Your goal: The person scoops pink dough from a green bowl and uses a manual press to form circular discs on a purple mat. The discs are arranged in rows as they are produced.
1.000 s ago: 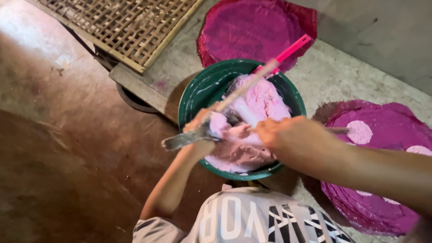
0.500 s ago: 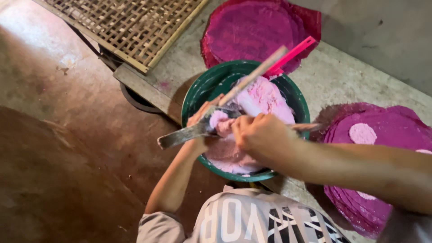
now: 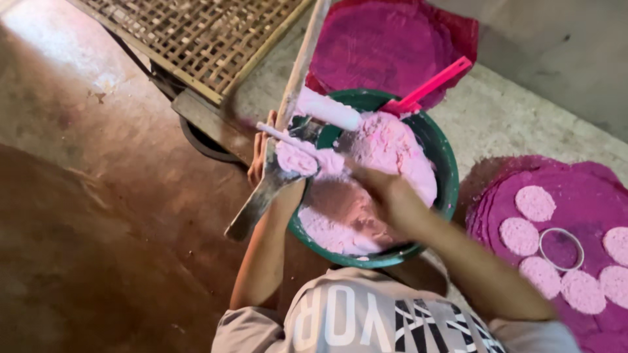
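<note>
Two hands work over a green bowl (image 3: pixel 437 140) that sits on the floor in the head camera's view, right in front of the person's knees. The bowl is heaped with pale pink paste (image 3: pixel 386 163).

The left hand (image 3: pixel 261 160) is at the bowl's left rim, its fingers closed around a long wooden stick (image 3: pixel 299 62) with a flat metal blade (image 3: pixel 252 206) at its lower end; the stick slants up and out past the top edge. A lump of pink paste clings where the hand grips it, and a white paste-coated roll (image 3: pixel 327 111) lies across the rim just beside.

The right hand (image 3: pixel 392 196) is blurred and reaches into the middle of the bowl, over the paste. Its fingers seem curled, but whether they hold anything cannot be told.

A bright pink scraper (image 3: pixel 432 85) leans on the bowl's far rim. Behind it lies a stack of magenta round sheets (image 3: pixel 386 39). To the right, another magenta stack (image 3: pixel 575 196) carries several pink discs (image 3: pixel 535 202) and a thin metal ring (image 3: pixel 561 249). A woven bamboo rack (image 3: pixel 196 33) stands at the upper left, above the brown floor (image 3: pixel 98 216).
</note>
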